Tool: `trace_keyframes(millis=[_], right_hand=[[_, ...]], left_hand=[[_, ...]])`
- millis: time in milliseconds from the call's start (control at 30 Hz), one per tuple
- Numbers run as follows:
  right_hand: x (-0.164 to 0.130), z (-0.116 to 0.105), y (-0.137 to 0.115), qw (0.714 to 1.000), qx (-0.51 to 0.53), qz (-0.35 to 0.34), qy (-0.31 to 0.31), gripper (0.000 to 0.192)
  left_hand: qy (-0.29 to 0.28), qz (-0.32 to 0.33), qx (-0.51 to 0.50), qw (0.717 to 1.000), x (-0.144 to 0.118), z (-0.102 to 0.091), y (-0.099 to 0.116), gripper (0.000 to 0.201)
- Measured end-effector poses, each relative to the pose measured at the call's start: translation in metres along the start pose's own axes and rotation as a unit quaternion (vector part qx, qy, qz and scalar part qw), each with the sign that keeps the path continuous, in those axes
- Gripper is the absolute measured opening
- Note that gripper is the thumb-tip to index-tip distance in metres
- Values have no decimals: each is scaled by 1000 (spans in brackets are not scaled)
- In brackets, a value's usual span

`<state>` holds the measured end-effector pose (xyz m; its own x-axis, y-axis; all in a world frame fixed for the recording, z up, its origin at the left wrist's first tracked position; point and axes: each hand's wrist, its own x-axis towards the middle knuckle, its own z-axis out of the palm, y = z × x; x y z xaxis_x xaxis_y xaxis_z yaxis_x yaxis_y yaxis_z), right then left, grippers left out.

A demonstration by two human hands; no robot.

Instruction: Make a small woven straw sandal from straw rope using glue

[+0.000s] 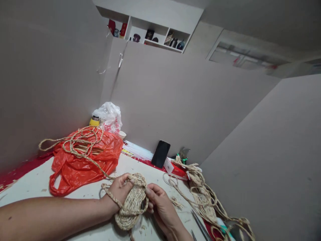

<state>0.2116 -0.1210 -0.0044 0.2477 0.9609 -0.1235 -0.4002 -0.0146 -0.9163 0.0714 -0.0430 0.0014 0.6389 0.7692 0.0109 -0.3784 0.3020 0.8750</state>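
A slipper-shaped piece of braided straw (132,201), with a dark opening at its right side, is held above the table in front of me. My left hand (120,191) grips its left edge, thumb across the top. On the right edge, my right hand (160,202) pinches with thumb and forefinger; what lies between those fingertips is too small to make out. Plaited straw cord (94,163) runs from beside my left hand back to loose loops on an orange-red plastic bag (110,150). One strand also passes over my left wrist.
A phone (161,154) leans near the back wall. More plaited straw (200,194) is heaped at right, by a dark pointed tool (200,226). A white plastic bag (110,115) and yellow-bodied jar (94,121) stand back left. Straw scraps dot the white tabletop (137,165).
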Motion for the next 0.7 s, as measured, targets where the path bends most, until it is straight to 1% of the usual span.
trace_keyframes(millis=[100, 200, 367, 533, 700], right_hand=[[2, 1, 0, 1000, -9, 6, 12, 32], [4, 2, 0, 1000, -12, 4, 22, 32], [6, 1, 1, 999, -21, -8, 32, 33], [6, 2, 1, 999, -37, -11, 37, 33], [7, 0, 0, 997, -54, -7, 47, 34]], left_hand=[[19, -20, 6, 1000, 4, -2, -1, 42], [19, -42, 19, 999, 7, -2, 0, 40], [28, -39, 47, 998, 11, -5, 0, 42], [21, -40, 43, 998, 13, -8, -2, 44], [16, -54, 32, 998, 14, -8, -4, 40]])
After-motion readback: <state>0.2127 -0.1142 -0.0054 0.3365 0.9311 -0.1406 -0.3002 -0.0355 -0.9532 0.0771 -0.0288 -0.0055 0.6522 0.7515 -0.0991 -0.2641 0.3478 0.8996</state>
